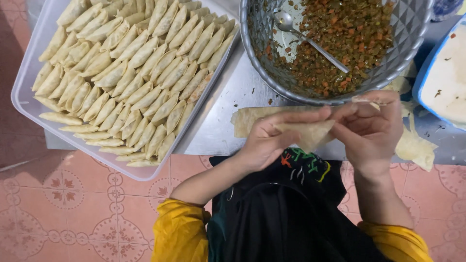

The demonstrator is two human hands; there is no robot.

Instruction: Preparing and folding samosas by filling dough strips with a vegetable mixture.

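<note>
Head view looked straight down on your two hands, held together over the near edge of the steel tabletop (228,111). Your left hand (264,143) and right hand (371,128) both had their fingers (301,118) pinched narrow on a pale pastry wrapper (308,133), folded to a point that hung toward your lap. A flat sheet of the same dough (247,119) lay on the tabletop just behind your left hand, partly covered by it.

To the left sat a clear rectangular plastic tray (22,92), packed with rows of folded pale pastries (131,73); its far end ran out of view. A silver patterned bowl (272,73) stood behind your hands, holding chopped brown and orange filling (349,34) with a metal spoon (306,39) lying in it; its top was cut off. At the right edge, a blue-rimmed container (424,73) showed only in part, and its contents were hard to make out. Torn dough scraps (415,148) lay near your right hand.
</note>
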